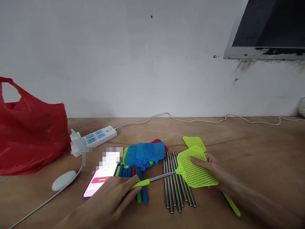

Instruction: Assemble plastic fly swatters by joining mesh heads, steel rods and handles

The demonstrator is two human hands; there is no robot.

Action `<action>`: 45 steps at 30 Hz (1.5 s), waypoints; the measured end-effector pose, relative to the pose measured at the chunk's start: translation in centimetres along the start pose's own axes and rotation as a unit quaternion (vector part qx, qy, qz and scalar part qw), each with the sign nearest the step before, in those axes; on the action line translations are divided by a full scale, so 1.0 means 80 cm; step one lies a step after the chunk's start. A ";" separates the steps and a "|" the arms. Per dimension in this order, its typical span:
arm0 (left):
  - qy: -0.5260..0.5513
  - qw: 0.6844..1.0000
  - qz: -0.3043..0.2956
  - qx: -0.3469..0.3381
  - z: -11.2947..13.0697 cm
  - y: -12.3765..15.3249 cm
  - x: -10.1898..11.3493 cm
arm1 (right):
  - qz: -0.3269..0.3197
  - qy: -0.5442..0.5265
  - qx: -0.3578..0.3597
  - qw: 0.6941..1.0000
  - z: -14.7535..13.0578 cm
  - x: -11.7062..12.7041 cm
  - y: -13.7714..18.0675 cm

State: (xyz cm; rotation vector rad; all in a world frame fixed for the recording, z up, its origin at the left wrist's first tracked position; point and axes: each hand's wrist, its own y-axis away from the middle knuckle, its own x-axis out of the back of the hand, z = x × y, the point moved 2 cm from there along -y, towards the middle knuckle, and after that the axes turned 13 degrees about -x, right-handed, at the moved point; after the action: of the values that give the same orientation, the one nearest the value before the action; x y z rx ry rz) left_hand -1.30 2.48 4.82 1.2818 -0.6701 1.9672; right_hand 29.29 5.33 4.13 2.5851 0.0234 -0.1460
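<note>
Lime swatter [196, 170]: held above table [264, 156], between 2 hands, shaft crossing over metal rods [175, 187]. Left hand [116, 192]: thumb and fingers pinching grip [143, 183]. Right hand [211, 167]: thumb on mesh, other fingers mostly hidden, cannot tell spread. Loose handles [144, 194]: beside left hand. Blue heads [143, 154]: overlapping, beyond handles. Phone [101, 181]: left of handles.

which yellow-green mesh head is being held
The front mesh head, pinched in the right hand and joined to a metal rod; the others lie on the table.
</note>
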 end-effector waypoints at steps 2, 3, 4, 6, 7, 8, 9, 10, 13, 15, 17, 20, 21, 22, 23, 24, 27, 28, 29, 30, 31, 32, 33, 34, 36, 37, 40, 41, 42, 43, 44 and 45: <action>0.006 1.000 0.005 -0.008 -0.004 0.005 -0.001 | 0.003 -0.028 0.001 1.000 -0.004 0.006 0.002; 0.004 1.000 0.018 -0.011 -0.005 0.006 0.000 | -0.010 -0.049 0.019 0.999 -0.006 0.007 0.003; -0.001 0.999 0.037 -0.011 -0.006 0.006 0.000 | -0.030 -0.069 0.046 0.996 -0.007 0.007 0.003; -0.008 0.997 0.077 -0.002 -0.004 0.003 0.003 | -0.071 -0.089 0.113 0.987 -0.005 0.003 0.004; -0.007 0.996 0.090 0.004 -0.002 0.000 0.004 | -0.090 -0.084 0.138 0.983 -0.002 -0.001 0.004; -0.003 0.995 0.096 0.011 0.000 -0.003 0.004 | -0.108 -0.073 0.153 0.980 0.003 -0.007 0.004; 0.005 0.995 0.095 0.017 0.004 -0.007 0.004 | -0.131 -0.058 0.155 0.977 0.009 -0.014 0.005; 0.016 0.996 0.089 0.021 0.008 -0.010 0.003 | -0.155 -0.043 0.145 0.976 0.015 -0.022 0.006; 0.046 0.996 0.065 0.030 0.018 -0.018 -0.004 | -0.199 -0.022 0.104 0.974 0.028 -0.046 0.013; 0.071 0.995 0.060 0.039 0.022 -0.020 -0.010 | -0.207 -0.038 0.097 0.973 0.028 -0.059 0.018; 0.150 0.984 0.082 0.060 0.021 -0.022 -0.013 | -0.205 -0.074 0.095 0.971 0.024 -0.067 0.020; 0.344 0.919 0.153 0.115 0.017 -0.026 -0.012 | -0.187 -0.137 0.083 0.969 0.015 -0.067 0.018; 0.406 0.887 0.175 0.133 0.017 -0.028 -0.011 | -0.177 -0.158 0.076 0.968 0.012 -0.065 0.016; 0.459 0.854 0.192 0.150 0.017 -0.030 -0.011 | -0.165 -0.180 0.070 0.967 0.010 -0.062 0.015; 0.516 0.814 0.206 0.168 0.018 -0.032 -0.011 | -0.153 -0.201 0.064 0.966 0.007 -0.058 0.013; 0.569 0.773 0.214 0.184 0.019 -0.033 -0.011 | -0.140 -0.219 0.059 0.964 0.005 -0.055 0.012; 0.690 0.648 0.237 0.218 0.023 -0.036 -0.012 | -0.108 -0.226 0.053 0.967 -0.001 -0.047 0.012; 0.710 0.621 0.250 0.220 0.023 -0.037 -0.012 | -0.101 -0.208 0.050 0.972 -0.002 -0.045 0.013; 0.724 0.598 0.266 0.219 0.023 -0.038 -0.012 | -0.095 -0.182 0.048 0.977 -0.003 -0.043 0.013; 0.733 0.579 0.286 0.213 0.022 -0.038 -0.012 | -0.090 -0.150 0.046 0.984 -0.003 -0.042 0.012; 0.739 0.563 0.306 0.205 0.021 -0.038 -0.012 | -0.086 -0.112 0.046 0.989 -0.003 -0.040 0.011; 0.744 0.549 0.326 0.194 0.020 -0.038 -0.011 | -0.079 -0.075 0.049 0.993 -0.004 -0.039 0.010; 0.750 0.535 0.343 0.183 0.020 -0.037 -0.010 | -0.069 -0.041 0.054 0.995 -0.004 -0.037 0.007; 0.756 0.521 0.356 0.173 0.020 -0.036 -0.009 | -0.057 -0.010 0.060 0.996 -0.005 -0.034 0.004; 0.770 0.487 0.377 0.167 0.023 -0.034 -0.005 | -0.032 0.043 0.073 0.996 -0.007 -0.030 -0.004; 0.773 0.472 0.389 0.170 0.024 -0.033 -0.002 | -0.021 0.065 0.079 0.995 -0.008 -0.027 -0.008; 0.770 0.435 0.425 0.196 0.027 -0.030 0.011 | -0.003 0.124 0.090 0.988 -0.010 -0.019 -0.024; 0.767 0.423 0.436 0.206 0.027 -0.028 0.016 | -0.001 0.140 0.096 0.986 -0.010 -0.017 -0.030; 0.764 0.412 0.449 0.211 0.027 -0.026 0.020 | 0.000 0.154 0.103 0.983 -0.010 -0.014 -0.035; 0.760 0.404 0.462 0.215 0.025 -0.023 0.023 | 0.000 0.166 0.113 0.980 -0.010 -0.012 -0.040; 0.757 0.401 0.471 0.211 0.024 -0.020 0.024 | 0.001 0.177 0.122 0.977 -0.010 -0.009 -0.044; 0.752 0.406 0.478 0.204 0.022 -0.015 0.024 | 0.004 0.185 0.129 0.974 -0.009 -0.006 -0.048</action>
State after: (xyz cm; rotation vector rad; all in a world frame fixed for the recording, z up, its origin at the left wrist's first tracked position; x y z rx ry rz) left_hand 0.15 2.45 7.31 -1.4487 0.2455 3.0665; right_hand 28.70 8.97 2.79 2.8343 0.1397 0.3596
